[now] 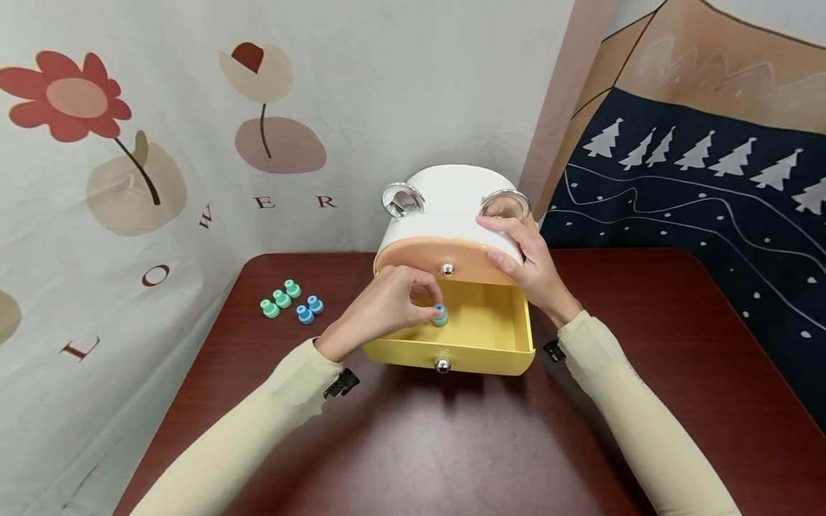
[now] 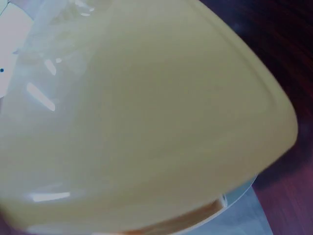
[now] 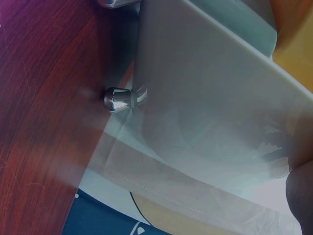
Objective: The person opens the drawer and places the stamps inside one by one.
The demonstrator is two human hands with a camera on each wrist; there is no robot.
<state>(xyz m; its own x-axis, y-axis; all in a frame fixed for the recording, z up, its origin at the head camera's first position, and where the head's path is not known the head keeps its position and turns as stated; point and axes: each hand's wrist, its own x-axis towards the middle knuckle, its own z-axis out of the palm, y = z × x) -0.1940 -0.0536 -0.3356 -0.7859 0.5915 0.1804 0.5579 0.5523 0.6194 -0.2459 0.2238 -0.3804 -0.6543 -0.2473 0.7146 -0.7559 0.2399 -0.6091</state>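
Note:
A white rounded cabinet (image 1: pixel 454 190) with two silver ring ears stands on the table, its orange upper drawer (image 1: pixel 413 251) closed and its yellow lower drawer (image 1: pixel 497 326) pulled out. Between thumb and fingertips, my left hand (image 1: pixel 390 304) pinches a small blue-topped peg (image 1: pixel 440 315) inside the yellow drawer. My right hand (image 1: pixel 532 265) grips the cabinet's right side, fingers near the right ear and thumb at the orange front. The left wrist view is filled by the yellow drawer's outside (image 2: pixel 146 107). In the right wrist view the cabinet's side (image 3: pixel 210 98) shows, with part of the hand (image 3: pixel 301 191) at the edge.
Left of the cabinet, several green pegs (image 1: pixel 281 299) and two blue pegs (image 1: pixel 305 314) stand on the dark red table (image 1: pixel 452 444). A printed curtain (image 1: pixel 361 86) hangs behind, with a navy tree-patterned cloth (image 1: pixel 684 208) at the right. A silver foot (image 3: pixel 117 99) shows under the cabinet.

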